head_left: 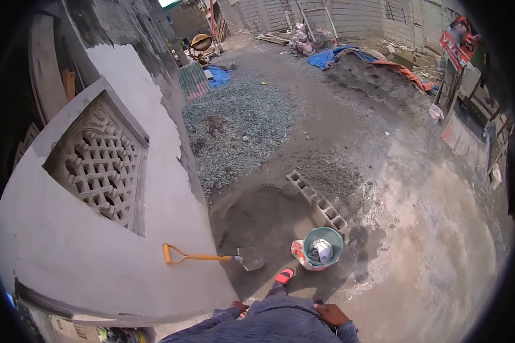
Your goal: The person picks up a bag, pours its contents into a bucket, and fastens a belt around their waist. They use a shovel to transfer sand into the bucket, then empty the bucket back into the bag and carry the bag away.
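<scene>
At the lower edge my left hand is beside my waist, partly covered by my body and sleeve. My right hand is against my other side at hip height. The fingers of both are too hidden to show whether they grip anything. Ahead of my feet stands a green bucket with a whitish item inside, and a red and white sack is around its base. A shovel with an orange handle leans against the low wall, its blade by the grey mortar mix.
A white-grey wall with a lattice vent block borders the left. Hollow concrete blocks edge the mix. Beyond lie a gravel heap and a sand pile with a blue tarp. My red slipper shows below.
</scene>
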### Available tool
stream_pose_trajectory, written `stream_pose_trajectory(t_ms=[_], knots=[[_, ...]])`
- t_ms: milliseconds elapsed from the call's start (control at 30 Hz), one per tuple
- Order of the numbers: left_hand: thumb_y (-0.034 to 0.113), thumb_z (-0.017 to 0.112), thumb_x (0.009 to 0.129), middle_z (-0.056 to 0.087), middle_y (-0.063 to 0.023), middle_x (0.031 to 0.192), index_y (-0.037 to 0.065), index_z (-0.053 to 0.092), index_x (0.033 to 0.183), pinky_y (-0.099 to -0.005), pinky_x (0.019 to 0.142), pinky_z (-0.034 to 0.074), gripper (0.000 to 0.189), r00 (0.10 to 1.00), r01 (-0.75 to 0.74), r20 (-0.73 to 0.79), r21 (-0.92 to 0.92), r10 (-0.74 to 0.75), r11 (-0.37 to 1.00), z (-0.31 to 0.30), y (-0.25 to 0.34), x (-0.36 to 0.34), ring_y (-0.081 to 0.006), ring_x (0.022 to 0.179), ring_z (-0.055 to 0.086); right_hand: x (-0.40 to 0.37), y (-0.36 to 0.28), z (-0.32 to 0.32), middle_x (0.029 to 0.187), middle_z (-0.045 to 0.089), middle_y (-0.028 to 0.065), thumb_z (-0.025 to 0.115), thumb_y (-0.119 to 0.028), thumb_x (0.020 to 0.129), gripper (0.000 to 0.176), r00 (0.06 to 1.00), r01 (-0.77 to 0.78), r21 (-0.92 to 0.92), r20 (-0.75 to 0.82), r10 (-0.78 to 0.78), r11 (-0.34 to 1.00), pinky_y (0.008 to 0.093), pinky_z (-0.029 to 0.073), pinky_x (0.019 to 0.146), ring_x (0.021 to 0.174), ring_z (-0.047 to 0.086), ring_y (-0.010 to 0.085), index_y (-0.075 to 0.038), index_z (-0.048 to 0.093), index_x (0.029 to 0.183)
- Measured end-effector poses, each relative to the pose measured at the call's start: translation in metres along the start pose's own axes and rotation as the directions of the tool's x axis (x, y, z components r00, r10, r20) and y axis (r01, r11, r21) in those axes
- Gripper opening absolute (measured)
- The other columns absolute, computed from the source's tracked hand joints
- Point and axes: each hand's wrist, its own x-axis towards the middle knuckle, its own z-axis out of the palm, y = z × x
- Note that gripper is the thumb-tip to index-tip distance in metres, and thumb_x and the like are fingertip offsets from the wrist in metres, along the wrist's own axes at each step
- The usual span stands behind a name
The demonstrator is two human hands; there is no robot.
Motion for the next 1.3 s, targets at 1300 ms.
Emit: stream_pose_trajectory(t_ms=[1300], knots=[[0.036, 0.048, 0.094, 0.069, -0.0192, 0.095, -0.004, 0.064, 0.104, -0.0414, 0.081, 0.047, 0.044, 0.431, -0.901, 0.701, 0.367, 0.568, 0.231, -0.013, 0.209, -0.045, -0.0299, 0.092, 0.064, 0.026, 0.082, 0.063, 0.097, 0.069, 0.0166, 0.062, -0.028, 0.082, 0.031, 0.939, 0.140, 0.343, -0.345, -0.014, 0.929, 0.0405, 0.047, 0.079, 0.091, 0.065, 0.0294, -0.005, 0.066, 0.103]])
